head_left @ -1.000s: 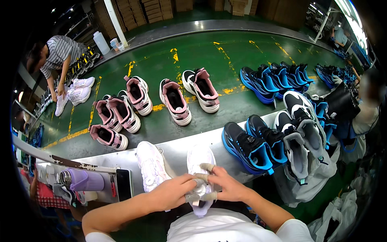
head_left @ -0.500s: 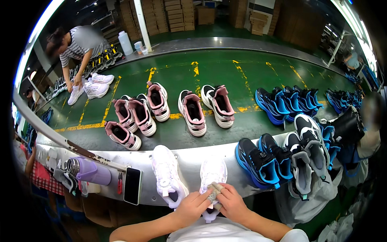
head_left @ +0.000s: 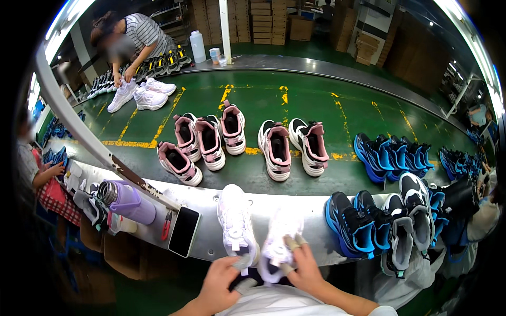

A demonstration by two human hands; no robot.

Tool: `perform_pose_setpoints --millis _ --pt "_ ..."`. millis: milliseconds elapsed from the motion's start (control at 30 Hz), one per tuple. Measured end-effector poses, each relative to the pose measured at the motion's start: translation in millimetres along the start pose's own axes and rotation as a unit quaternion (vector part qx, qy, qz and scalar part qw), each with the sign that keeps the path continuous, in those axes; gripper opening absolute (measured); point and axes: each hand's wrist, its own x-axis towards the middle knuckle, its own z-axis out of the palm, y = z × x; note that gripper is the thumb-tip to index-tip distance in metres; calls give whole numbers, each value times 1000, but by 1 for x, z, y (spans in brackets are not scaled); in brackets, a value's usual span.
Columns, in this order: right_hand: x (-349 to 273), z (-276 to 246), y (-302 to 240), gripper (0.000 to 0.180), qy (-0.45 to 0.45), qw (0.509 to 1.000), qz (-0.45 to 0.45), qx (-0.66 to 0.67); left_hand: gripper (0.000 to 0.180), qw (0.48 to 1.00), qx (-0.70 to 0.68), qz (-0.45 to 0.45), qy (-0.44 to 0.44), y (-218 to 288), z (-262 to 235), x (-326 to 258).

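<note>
Two white sneakers with a pale lilac tint stand side by side on the metal ledge, toes pointing away from me. My right hand (head_left: 305,268) is at the right sneaker (head_left: 278,245), fingers and thumb against its right side near the collar. That shoe is smeared by motion. Close to the heel of the left sneaker (head_left: 235,218), my left hand (head_left: 222,279) has its thumb and fingers apart, with nothing between them. Greyish covers wrap several fingertips on both hands.
Pink-lined sneakers (head_left: 210,142) stand on the green conveyor (head_left: 237,174) beyond the ledge (head_left: 316,203). Blue-and-black shoes (head_left: 350,224) are at right. Left lie a phone (head_left: 184,231), red-handled snips (head_left: 166,226) and a lilac bottle (head_left: 132,203). A co-worker (head_left: 145,37) handles white shoes.
My left hand has come off the right sneaker and moved left, its fingers spreading. My right hand stays at that shoe. The whole view has shifted, so the scene sits farther right.
</note>
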Motion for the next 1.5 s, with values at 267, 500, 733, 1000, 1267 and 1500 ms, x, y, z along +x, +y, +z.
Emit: perform_pose_setpoints --millis 267,500,733,1000,1267,1500 --pt "70 -44 8 62 -210 973 -93 29 54 971 205 72 -99 -15 21 9" --pt "224 -63 27 71 -17 928 -56 -368 37 951 184 1 -249 -28 30 34" --pt "273 -29 112 41 24 948 -5 -317 30 973 71 139 -169 -34 26 84" --pt "261 -160 188 54 87 934 142 -316 47 945 209 253 -17 -58 58 268" --pt "310 -134 77 34 77 982 -81 -150 44 955 184 99 210 -95 -4 259" --pt "377 41 20 71 -104 956 -242 -129 30 961 174 -134 167 -206 -33 253"
